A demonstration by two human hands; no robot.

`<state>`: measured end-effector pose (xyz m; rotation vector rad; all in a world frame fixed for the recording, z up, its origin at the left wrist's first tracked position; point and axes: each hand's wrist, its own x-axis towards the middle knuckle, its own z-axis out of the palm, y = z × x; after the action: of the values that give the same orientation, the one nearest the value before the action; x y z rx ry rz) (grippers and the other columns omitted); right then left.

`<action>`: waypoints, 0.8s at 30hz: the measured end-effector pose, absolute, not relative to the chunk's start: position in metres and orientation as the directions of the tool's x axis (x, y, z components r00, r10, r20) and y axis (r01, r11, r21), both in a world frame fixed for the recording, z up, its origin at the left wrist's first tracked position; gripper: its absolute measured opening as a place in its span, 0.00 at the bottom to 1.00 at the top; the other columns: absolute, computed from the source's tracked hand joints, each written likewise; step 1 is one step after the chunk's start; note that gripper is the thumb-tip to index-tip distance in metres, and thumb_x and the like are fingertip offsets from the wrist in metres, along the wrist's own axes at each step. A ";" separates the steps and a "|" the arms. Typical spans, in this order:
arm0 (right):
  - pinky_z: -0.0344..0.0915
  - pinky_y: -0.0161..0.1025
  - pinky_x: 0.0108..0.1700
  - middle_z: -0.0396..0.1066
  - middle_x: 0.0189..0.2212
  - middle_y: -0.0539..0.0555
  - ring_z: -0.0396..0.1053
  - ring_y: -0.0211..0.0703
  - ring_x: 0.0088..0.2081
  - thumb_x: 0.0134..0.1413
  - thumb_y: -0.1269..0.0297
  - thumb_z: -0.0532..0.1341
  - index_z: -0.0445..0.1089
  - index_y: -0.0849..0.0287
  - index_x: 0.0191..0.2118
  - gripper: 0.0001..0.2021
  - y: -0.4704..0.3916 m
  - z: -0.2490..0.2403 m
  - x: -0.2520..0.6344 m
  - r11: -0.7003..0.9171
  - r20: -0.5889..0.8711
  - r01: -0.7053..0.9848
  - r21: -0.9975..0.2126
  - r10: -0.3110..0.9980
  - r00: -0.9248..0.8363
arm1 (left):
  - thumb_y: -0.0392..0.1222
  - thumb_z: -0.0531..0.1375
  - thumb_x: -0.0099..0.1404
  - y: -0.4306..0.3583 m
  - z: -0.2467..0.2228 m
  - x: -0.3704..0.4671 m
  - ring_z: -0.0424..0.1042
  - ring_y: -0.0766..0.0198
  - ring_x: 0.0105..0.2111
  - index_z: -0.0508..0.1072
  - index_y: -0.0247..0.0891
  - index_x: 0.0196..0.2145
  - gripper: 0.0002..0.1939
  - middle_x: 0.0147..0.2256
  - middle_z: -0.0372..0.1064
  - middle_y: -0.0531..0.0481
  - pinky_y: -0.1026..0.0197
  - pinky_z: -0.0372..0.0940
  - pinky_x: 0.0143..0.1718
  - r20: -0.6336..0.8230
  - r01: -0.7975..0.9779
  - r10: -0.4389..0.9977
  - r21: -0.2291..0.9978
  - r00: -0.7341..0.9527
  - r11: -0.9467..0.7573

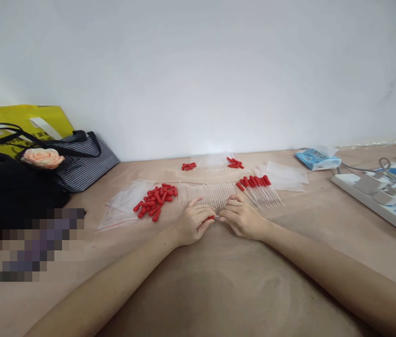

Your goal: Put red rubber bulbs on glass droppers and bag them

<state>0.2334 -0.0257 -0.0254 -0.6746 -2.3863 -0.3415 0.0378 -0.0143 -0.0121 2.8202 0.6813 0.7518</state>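
My left hand [192, 223] is closed on a red rubber dropper bulb [211, 217], mostly hidden by the fingers. Facing it, my right hand [245, 218] pinches a thin clear dropper tube [217, 217] whose end meets the bulb; how deep it sits I cannot tell. Just beyond both hands lies a row of clear tubes [205, 193] side by side. A heap of loose red bulbs [155, 199] is to the left of the row. On the right are several droppers with red bulbs on their tubes [259, 187], tips towards me.
Clear zip bags lie at left [122, 206] and right [285, 177]. Near the wall are small groups of red bulbs [189, 166] and more tubes [215, 167]. A striped bag [85, 164] stands left; a blue packet [317, 159] and a power strip [387, 206] with cables are right.
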 end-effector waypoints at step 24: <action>0.54 0.39 0.35 0.62 0.19 0.52 0.56 0.39 0.27 0.57 0.66 0.48 0.68 0.64 0.29 0.13 -0.026 -0.026 0.235 0.804 0.668 0.595 -0.011 0.449 -0.594 | 0.38 0.50 0.62 -0.019 -0.013 0.044 0.69 0.66 0.29 0.68 0.38 0.30 0.07 0.27 0.71 0.54 0.50 0.46 0.50 0.526 0.513 0.580 0.286 0.622 -0.810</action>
<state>0.2352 -0.0261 -0.0259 -0.7664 -2.3056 -0.2782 0.0444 -0.0186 -0.0127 2.7308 0.9230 0.9448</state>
